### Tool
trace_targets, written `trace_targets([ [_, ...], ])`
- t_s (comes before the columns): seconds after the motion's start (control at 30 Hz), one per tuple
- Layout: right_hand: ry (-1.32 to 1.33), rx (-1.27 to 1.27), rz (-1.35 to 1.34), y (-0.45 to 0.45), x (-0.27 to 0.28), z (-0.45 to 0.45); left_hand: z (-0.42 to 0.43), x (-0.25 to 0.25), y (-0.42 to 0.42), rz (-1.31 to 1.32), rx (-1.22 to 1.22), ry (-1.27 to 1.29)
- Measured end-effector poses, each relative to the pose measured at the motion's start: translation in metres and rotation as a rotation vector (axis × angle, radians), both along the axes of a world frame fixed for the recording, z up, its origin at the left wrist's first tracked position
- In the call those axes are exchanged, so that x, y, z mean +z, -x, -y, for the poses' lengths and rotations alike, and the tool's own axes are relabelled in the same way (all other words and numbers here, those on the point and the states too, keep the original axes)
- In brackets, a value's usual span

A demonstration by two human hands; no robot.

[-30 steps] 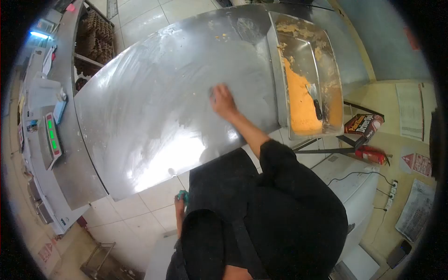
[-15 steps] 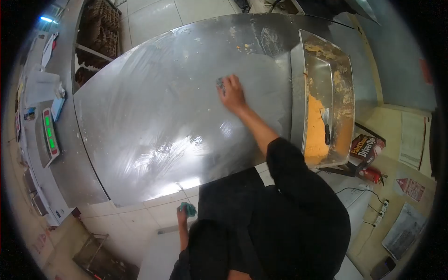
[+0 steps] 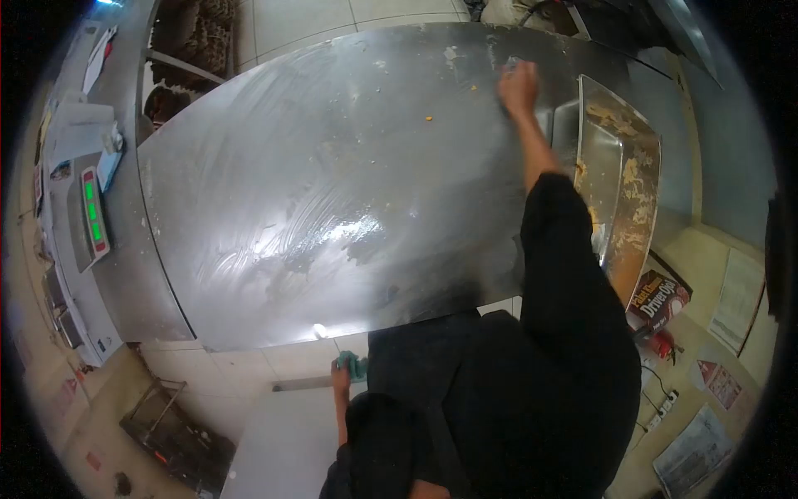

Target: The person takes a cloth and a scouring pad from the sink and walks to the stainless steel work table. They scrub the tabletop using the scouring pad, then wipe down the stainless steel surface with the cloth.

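Note:
My right hand (image 3: 519,88) presses on the far right part of the steel table (image 3: 274,175), its fingers closed round a small grey pad (image 3: 512,62) that shows only in part. Just right of that forearm stands a deep metal tray (image 3: 619,133) with orange residue on its walls; my sleeve covers part of it. Below the table's near edge, my left hand (image 3: 340,373) is closed on a green cloth (image 3: 356,366). Small orange crumbs (image 3: 429,118) and wet streaks lie on the steel.
On the left counter stands a scale (image 3: 94,212) with a green display, near a pale container (image 3: 81,133). Stacked egg trays (image 3: 199,37) fill a shelf at the upper left. A dark box (image 3: 658,299) and a red extinguisher (image 3: 663,344) are at the right.
My right hand has moved away from me and to the right across the table with the pad. My left hand still holds the cloth low down. The view has shifted.

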State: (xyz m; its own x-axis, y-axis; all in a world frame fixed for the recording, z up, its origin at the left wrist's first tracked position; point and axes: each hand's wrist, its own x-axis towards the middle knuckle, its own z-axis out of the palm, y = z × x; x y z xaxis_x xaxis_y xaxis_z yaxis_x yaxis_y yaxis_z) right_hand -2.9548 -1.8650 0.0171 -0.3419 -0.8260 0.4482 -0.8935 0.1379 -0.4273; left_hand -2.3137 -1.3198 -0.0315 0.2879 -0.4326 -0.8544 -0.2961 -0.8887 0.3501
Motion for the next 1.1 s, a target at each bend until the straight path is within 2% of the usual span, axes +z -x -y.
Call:
trace_targets([
  [0.03, -0.169, -0.060, 0.018, 0.005, 0.018, 0.004, -0.002, -0.010, 0.004, 0.006, -0.030, 0.120],
  [0.07, -0.339, -0.125, 0.026, 0.010, 0.032, 0.009, 0.001, -0.023, 0.007, -0.006, -0.022, 0.131],
  [0.13, -0.321, -0.079, -0.013, 0.015, 0.032, 0.010, -0.022, -0.041, 0.009, 0.138, -0.175, 0.156],
  [0.17, -0.293, -0.046, -0.027, 0.014, 0.025, 0.011, -0.011, -0.033, 0.016, 0.136, -0.170, 0.156],
  [0.23, -0.248, 0.027, -0.050, 0.009, 0.010, 0.003, 0.018, 0.005, 0.036, 0.007, -0.067, 0.043],
  [0.3, -0.213, 0.069, -0.060, 0.002, 0.017, 0.002, 0.019, 0.011, 0.043, 0.027, -0.012, 0.031],
  [0.37, -0.315, -0.073, -0.167, 0.001, 0.034, 0.013, 0.032, 0.013, 0.047, 0.040, 0.039, 0.039],
  [0.43, -0.211, 0.172, -0.268, -0.046, 0.005, -0.030, 0.024, 0.023, 0.055, 0.069, 0.091, 0.038],
  [0.47, -0.203, 0.177, -0.267, -0.052, 0.015, -0.036, 0.008, 0.000, 0.045, 0.023, 0.149, 0.036],
  [0.5, -0.318, 0.209, -0.147, -0.059, 0.029, -0.041, 0.006, -0.010, 0.041, 0.028, 0.153, 0.039],
  [0.53, -0.446, 0.239, -0.029, -0.060, 0.042, -0.049, -0.008, -0.014, 0.039, 0.053, 0.010, 0.071],
  [0.57, -0.355, 0.120, -0.057, -0.038, 0.047, -0.029, -0.017, -0.015, 0.036, 0.074, -0.139, 0.106],
  [0.6, -0.252, -0.001, -0.085, -0.014, 0.049, 0.004, -0.012, -0.019, 0.033, 0.021, 0.076, -0.057],
  [0.7, -0.150, -0.057, -0.125, -0.016, 0.013, 0.035, -0.010, -0.014, 0.034, 0.104, -0.077, 0.032],
  [0.73, -0.171, 0.092, -0.090, -0.050, 0.014, 0.021, -0.016, -0.025, 0.030, 0.013, 0.099, 0.053],
  [0.77, -0.159, 0.073, 0.019, -0.090, 0.012, -0.003, -0.024, -0.035, 0.023, -0.019, 0.093, 0.061],
  [0.8, -0.322, 0.143, 0.209, -0.120, 0.025, -0.027, -0.018, -0.033, 0.020, -0.038, 0.047, 0.054],
  [0.83, -0.265, 0.236, 0.007, -0.139, 0.023, -0.051, -0.009, -0.034, 0.019, -0.050, -0.009, 0.048],
  [0.87, -0.448, 0.328, 0.129, -0.150, 0.059, -0.069, -0.005, -0.036, 0.016, -0.063, -0.066, 0.047],
  [0.93, -0.494, 0.368, 0.227, -0.146, 0.107, -0.098, 0.006, -0.041, 0.014, -0.096, -0.136, 0.039],
  [0.97, -0.496, 0.331, 0.215, -0.129, 0.122, -0.109, 0.013, -0.044, 0.011, -0.106, -0.158, 0.040],
  [1.03, -0.274, 0.266, 0.370, -0.081, 0.148, -0.133, 0.024, -0.050, 0.005, -0.122, -0.193, 0.046],
  [1.1, -0.128, -0.105, 0.453, -0.014, 0.182, -0.177, 0.035, -0.052, -0.002, -0.138, -0.228, 0.055],
])
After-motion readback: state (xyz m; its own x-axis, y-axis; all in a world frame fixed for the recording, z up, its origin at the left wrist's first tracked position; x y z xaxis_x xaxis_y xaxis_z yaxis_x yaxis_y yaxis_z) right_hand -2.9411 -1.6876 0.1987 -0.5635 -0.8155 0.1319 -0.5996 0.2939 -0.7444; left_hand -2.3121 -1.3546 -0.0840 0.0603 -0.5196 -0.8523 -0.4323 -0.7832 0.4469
